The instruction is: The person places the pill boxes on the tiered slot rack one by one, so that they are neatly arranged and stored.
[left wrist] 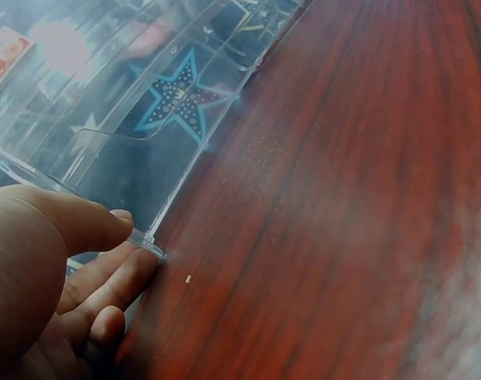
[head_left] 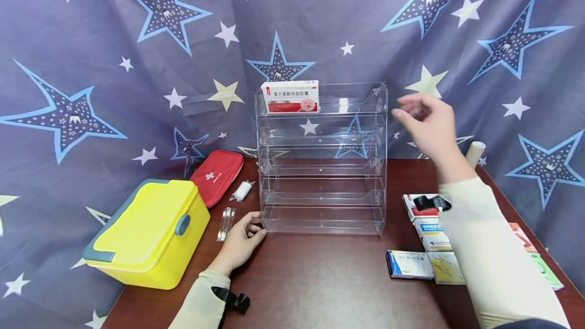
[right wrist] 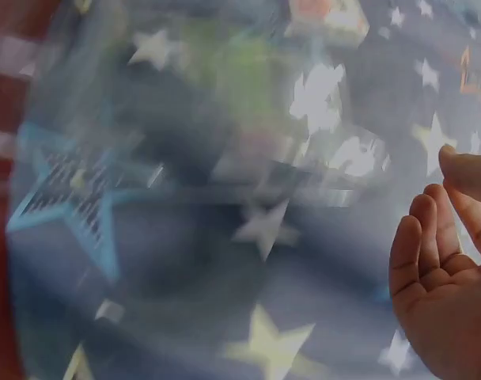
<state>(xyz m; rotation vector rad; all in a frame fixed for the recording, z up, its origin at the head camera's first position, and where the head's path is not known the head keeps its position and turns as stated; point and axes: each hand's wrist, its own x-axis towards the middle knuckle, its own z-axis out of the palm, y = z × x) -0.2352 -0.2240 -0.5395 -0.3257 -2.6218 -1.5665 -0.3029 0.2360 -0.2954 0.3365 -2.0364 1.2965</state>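
Note:
A clear acrylic tiered rack stands at the back middle of the dark wooden table. One white and red medicine box sits at the left of its top shelf; the lower shelves look bare. My left hand lies on the table at the rack's lower left corner, thumb and curled fingers pinching that edge. My right hand hangs in the air beside the rack's top right corner, blurred, holding nothing, fingers loosely bent.
Several medicine boxes lie on the table under my right forearm. A yellow lidded case, a red first-aid pouch, a bandage roll and a swab packet sit left of the rack. A star-print cloth hangs behind.

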